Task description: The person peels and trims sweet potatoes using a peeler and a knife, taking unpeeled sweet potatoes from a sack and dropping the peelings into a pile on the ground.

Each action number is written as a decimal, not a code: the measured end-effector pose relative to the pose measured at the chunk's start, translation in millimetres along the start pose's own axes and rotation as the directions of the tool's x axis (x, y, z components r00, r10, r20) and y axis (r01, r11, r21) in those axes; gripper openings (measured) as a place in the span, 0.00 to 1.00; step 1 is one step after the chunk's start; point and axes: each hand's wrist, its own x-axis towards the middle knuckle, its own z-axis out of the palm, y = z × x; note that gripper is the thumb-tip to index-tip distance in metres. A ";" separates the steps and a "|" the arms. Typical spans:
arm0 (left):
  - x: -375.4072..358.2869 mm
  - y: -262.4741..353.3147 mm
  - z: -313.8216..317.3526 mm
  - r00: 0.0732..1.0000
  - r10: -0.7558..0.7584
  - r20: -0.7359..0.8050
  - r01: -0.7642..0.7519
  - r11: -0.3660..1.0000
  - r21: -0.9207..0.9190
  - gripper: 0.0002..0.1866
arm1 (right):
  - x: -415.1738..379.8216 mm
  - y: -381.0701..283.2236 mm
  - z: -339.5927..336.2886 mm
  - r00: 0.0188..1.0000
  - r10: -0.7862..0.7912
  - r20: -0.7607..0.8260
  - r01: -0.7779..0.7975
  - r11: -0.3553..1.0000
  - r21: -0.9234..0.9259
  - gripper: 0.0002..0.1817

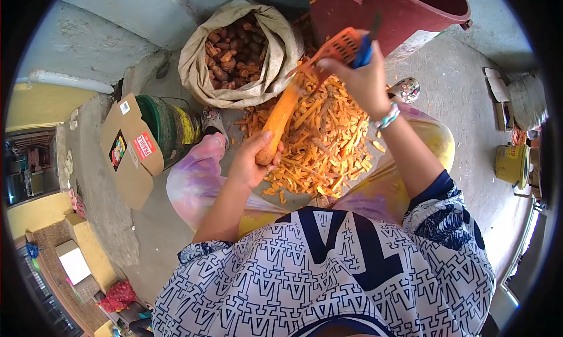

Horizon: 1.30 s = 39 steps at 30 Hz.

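Observation:
My left hand (253, 160) is wrapped around the thick lower end of a long orange carrot (282, 117), which tilts up and away from me. Most of its visible surface is bare orange, with browner skin near my palm. In my right hand (366, 82) is an orange slotted peeler (341, 46) with a blue part and a dark tip. It is beside the carrot's far end; whether they touch is hard to tell. Beneath both hands, a heap of orange peelings (328, 137) covers the floor between my legs.
A rolled-open sack (196, 73) of brownish-orange roots (226, 58) stands beyond my left hand. The big red bin (375, 17) is at the far right. To the left are a green bucket (155, 126) and a cardboard box (120, 155). A yellow tub (511, 163) sits far right.

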 end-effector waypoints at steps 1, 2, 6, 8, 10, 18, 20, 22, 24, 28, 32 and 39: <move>-0.7 -2.8 4.7 0.999 0.040 -0.013 -0.039 0.998 0.050 0.15 | -9.1 2.7 10.0 0.996 -0.083 0.030 0.087 0.980 -0.182 0.28; -0.8 -3.9 7.3 0.996 0.081 -0.023 -0.079 0.992 0.101 0.15 | -14.4 4.6 15.6 0.984 -0.159 0.075 0.176 0.919 -0.353 0.28; -5.9 -3.1 -0.7 0.986 0.166 -0.010 -0.159 0.961 0.228 0.15 | 41.9 27.1 -34.3 0.964 0.012 -0.266 -0.154 0.842 -0.518 0.27; -9.2 0.5 -4.1 0.982 0.183 0.053 -0.191 0.945 0.264 0.18 | 64.1 31.3 -57.7 0.943 0.059 -0.326 -0.184 0.911 -0.369 0.25; -8.1 1.3 -7.1 0.984 0.171 0.044 -0.176 0.963 0.202 0.17 | 59.0 24.2 -55.6 0.946 0.045 -0.322 -0.167 0.917 -0.362 0.23; -6.2 0.8 -6.0 0.979 0.203 0.019 -0.203 0.970 0.132 0.14 | 32.1 1.1 -8.4 0.992 -0.065 -0.105 0.044 0.980 -0.196 0.21; -5.7 -3.2 -8.4 0.965 0.262 0.022 -0.260 0.936 0.239 0.15 | 23.4 -11.3 6.2 1.000 -0.010 -0.027 0.009 0.999 -0.053 0.21; -5.9 -5.2 -9.8 0.955 0.297 0.002 -0.285 0.914 0.290 0.16 | 22.9 0.6 3.5 1.000 -0.018 -0.016 0.016 0.990 -0.141 0.22; -9.6 -2.6 -9.6 0.944 0.331 -0.015 -0.305 0.887 0.348 0.17 | 40.0 27.8 -18.6 0.976 -0.144 -0.164 0.033 0.842 -0.539 0.23; -6.8 1.6 -14.5 0.939 0.345 0.001 -0.327 0.888 0.323 0.18 | 53.8 17.6 -34.2 0.966 -0.149 -0.211 0.052 0.912 -0.407 0.23; -1.2 -2.6 -14.7 0.959 0.281 -0.035 -0.266 0.936 0.229 0.20 | 29.0 0.9 2.2 0.982 -0.125 -0.139 0.096 0.975 -0.199 0.24; -6.9 -1.9 -13.6 0.975 0.216 0.054 -0.222 0.955 0.194 0.23 | 56.9 16.8 -20.9 0.867 -0.436 -0.243 0.281 0.829 -0.483 0.24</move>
